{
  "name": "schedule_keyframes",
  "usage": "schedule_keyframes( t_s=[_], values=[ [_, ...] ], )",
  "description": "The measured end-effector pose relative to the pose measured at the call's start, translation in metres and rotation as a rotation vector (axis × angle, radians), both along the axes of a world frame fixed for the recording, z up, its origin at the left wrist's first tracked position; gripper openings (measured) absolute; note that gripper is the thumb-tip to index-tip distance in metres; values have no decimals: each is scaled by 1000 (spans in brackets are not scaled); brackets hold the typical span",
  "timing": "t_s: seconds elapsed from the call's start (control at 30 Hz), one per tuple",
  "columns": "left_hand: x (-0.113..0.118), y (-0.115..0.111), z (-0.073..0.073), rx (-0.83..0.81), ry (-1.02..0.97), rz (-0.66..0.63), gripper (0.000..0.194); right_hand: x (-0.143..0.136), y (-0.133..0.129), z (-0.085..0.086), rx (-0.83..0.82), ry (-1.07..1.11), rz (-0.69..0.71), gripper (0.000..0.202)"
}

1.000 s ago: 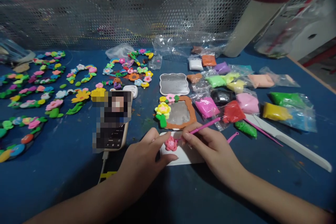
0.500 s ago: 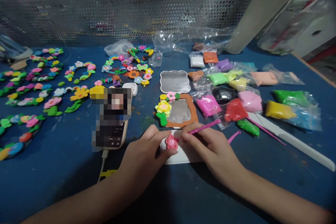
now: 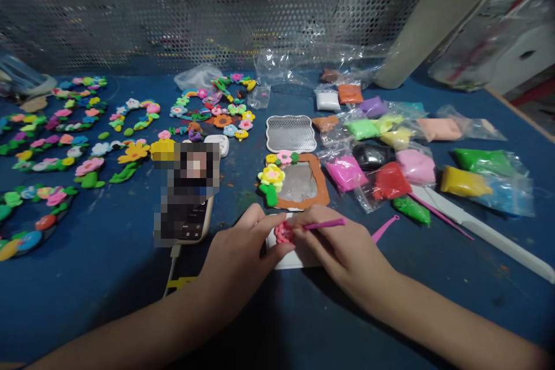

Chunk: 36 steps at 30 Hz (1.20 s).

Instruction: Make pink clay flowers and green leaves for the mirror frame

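A small pink-red clay flower [image 3: 284, 233] lies on a white sheet [image 3: 299, 258] in front of me. Thumb and forefinger of my left hand [image 3: 243, 251] close around its left side. My right hand [image 3: 347, 243] pinches a pink modelling tool [image 3: 325, 224], its tip over the flower and hidden by the fingers. Just beyond the sheet lies a mirror with a brown clay frame [image 3: 321, 182], with a yellow flower [image 3: 272, 176], a pink flower and green leaves at its left and top.
Bagged clay, such as a red packet [image 3: 391, 181], lies to the right with a white knife [image 3: 507, 243] and another pink tool [image 3: 385, 229]. A bare mirror [image 3: 291, 133] sits farther back. Leftward are a phone [image 3: 207, 221] and decorated clay frames [image 3: 134, 115].
The pink tool in my right hand has shifted left and tilted flatter, its tip now nearer the middle of the flower. My left hand still holds the flower's side.
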State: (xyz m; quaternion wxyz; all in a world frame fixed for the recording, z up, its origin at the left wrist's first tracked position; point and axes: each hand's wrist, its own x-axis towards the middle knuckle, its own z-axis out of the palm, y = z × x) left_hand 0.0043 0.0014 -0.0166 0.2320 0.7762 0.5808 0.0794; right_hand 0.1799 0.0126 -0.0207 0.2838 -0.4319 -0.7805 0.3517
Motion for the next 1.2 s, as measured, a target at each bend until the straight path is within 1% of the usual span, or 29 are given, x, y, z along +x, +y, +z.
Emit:
schedule_keyframes(
  t_s=[0.07, 0.2, 0.43, 0.6, 0.77, 1.2],
  values=[
    [0, 0, 0, 2, -13, 0, 24, 0, 0, 2, -26, 33, -28, 16],
    [0, -1, 1, 2, -17, 7, 24, 0, -1, 3, -55, 135, -131, 16],
    [1, -1, 0, 41, -7, -12, 26, 3, -1, 0, -65, 160, -179, 18],
    [1, 0, 1, 55, 11, -26, 26, 3, -1, -1, -109, 166, -191, 18],
    [1, 0, 2, 40, 11, -23, 27, 1, -1, -2, -68, 148, -192, 16],
    [2, 1, 1, 26, 15, -16, 26, -1, -3, 2, -53, 69, -147, 16]
  ],
)
